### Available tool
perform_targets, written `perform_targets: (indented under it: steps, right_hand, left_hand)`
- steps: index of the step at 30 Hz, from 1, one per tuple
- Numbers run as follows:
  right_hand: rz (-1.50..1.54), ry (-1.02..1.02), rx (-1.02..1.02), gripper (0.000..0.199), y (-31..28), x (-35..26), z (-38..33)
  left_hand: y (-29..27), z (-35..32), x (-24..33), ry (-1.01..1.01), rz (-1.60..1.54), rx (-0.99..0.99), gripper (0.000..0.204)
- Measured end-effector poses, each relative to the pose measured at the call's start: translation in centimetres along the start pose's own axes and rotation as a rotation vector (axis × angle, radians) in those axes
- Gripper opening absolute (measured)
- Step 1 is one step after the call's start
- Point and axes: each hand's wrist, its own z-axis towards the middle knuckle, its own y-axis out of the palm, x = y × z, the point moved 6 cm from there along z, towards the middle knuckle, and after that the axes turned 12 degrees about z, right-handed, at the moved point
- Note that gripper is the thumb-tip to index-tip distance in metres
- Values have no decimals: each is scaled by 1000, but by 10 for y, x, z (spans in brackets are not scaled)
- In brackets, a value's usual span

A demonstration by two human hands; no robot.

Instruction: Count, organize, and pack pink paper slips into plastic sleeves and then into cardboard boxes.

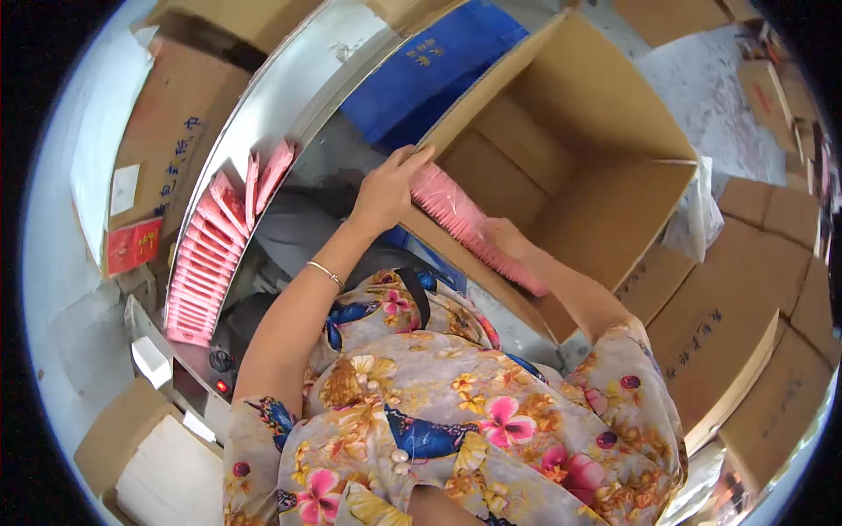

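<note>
A long row of small pink packets, glossy as if in clear film, slants along the near inner wall of an open cardboard box. My left hand is closed at the row's upper end, its fingertips by the box's rim. Farther down the row, my right hand grips it with its fingers partly hidden. The box's inside shows bare brown cardboard beyond the row.
To the left, a curved-looking white conveyor or counter carries a line of pink packets, several leaning. A blue bin stands behind the box. Sealed cartons are stacked on the right; another carton stands far left.
</note>
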Motion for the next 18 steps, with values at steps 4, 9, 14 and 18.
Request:
perform_targets:
  steps: [4, 9, 14, 18]
  right_hand:
    - [-180, -108, -8, 26, 10, 33, 52]
    - [-606, -394, 131, 26, -33, 107, 101]
    - [-571, -346, 245, 39, -1, 72, 91]
    - [-428, -79, 333, 59, -56, 54, 100]
  left_hand:
    - [-6, -8, -5, -50, 83, -2, 52]
    - [1, 0, 18, 30, 40, 13, 47]
    - [-6, -11, 2, -29, 123, -36, 43]
    - [-19, -17, -4, -89, 174, -37, 43]
